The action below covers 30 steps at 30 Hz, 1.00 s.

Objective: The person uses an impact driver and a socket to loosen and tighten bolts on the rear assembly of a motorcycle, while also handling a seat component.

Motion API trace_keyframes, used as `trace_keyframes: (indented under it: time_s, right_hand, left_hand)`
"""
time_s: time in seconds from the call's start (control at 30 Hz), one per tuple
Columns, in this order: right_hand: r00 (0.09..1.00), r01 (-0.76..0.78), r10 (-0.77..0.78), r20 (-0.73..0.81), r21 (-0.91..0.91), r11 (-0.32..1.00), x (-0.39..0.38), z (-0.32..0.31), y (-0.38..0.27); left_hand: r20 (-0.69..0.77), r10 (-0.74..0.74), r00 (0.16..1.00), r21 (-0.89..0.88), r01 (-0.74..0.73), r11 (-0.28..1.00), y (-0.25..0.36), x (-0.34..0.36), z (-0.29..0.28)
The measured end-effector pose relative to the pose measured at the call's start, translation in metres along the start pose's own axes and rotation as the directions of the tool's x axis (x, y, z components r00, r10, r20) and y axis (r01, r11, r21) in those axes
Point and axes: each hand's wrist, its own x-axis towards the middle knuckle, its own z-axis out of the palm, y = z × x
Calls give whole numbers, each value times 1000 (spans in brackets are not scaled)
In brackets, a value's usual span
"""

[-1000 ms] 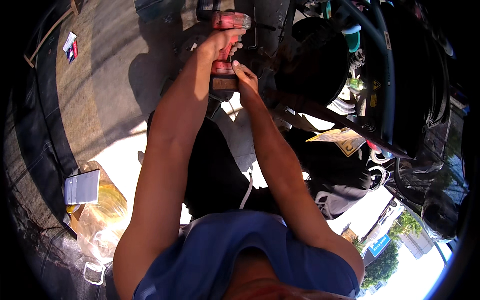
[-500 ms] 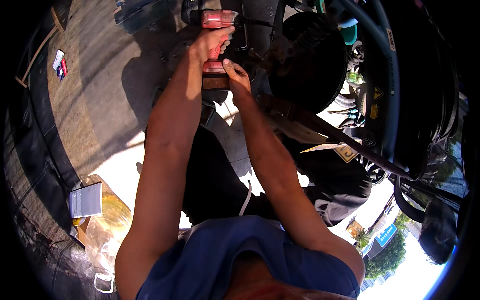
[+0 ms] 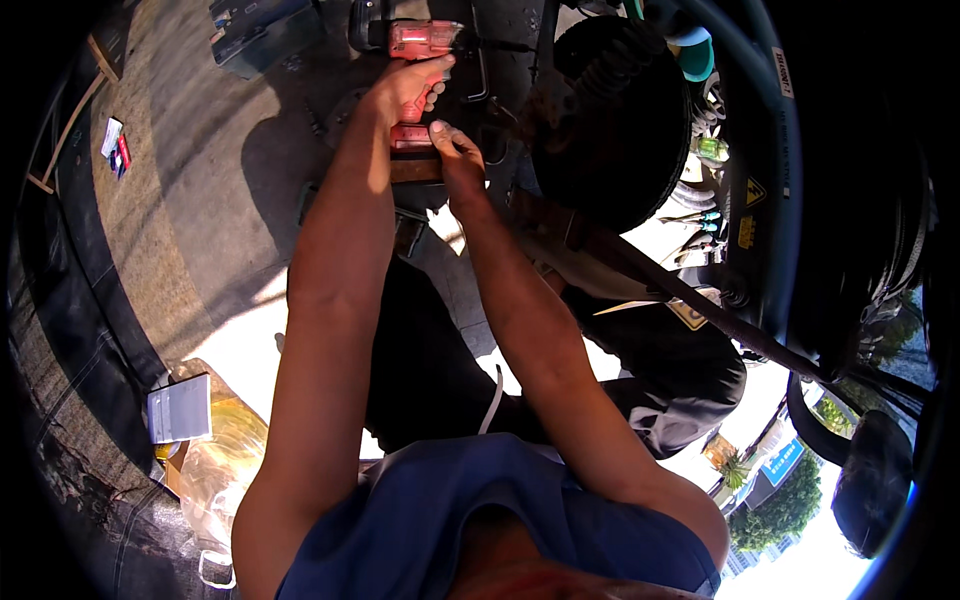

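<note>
My left hand (image 3: 410, 86) is wrapped round the grip of a red power tool (image 3: 420, 38) at the top of the view, its dark nose reaching right among metal parts. My right hand (image 3: 456, 160) is closed on the right side of the tool's red and brown battery base (image 3: 414, 170), thumb up along it. Just right of the tool are a black wheel (image 3: 620, 160) and a dark coil spring (image 3: 615, 70). A bent metal bar (image 3: 480, 75) lies beside the nose; whether the nose touches anything I cannot tell.
A blue-grey frame tube (image 3: 775, 160) and dark vehicle bodywork run down the right. A dark toolbox (image 3: 260, 35) sits at upper left, with small packets (image 3: 116, 150) on the ground (image 3: 200, 200). A grey panel (image 3: 180, 405) and clear plastic bag (image 3: 225, 465) lie at lower left.
The tool and both my hands have shifted left in the picture, with the grip unchanged. The surroundings have shifted somewhat too, more of the toolbox now showing.
</note>
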Motion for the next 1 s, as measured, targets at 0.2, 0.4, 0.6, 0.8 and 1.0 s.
trace_keyframes:
  time_s: [0.2,0.4,0.6,0.8,1.0]
  right_hand:
    - [999,-34,32,-17,-148,988,3,2,4]
    - [999,-41,41,-1,-161,986,8,-3,1]
    - [997,-54,59,42,-110,992,10,-13,9]
    - [998,-63,65,22,-56,996,11,-17,7]
    - [999,-32,31,-16,-112,993,7,-16,-1]
  left_hand:
    - [-177,-16,984,334,76,939,-2,10,-1]
    - [-241,83,967,409,24,912,-7,16,4]
    - [-264,8,964,386,98,917,-6,8,11]
    - [-266,15,964,394,94,914,-5,7,19]
    - [-284,-23,958,403,141,904,-7,12,21]
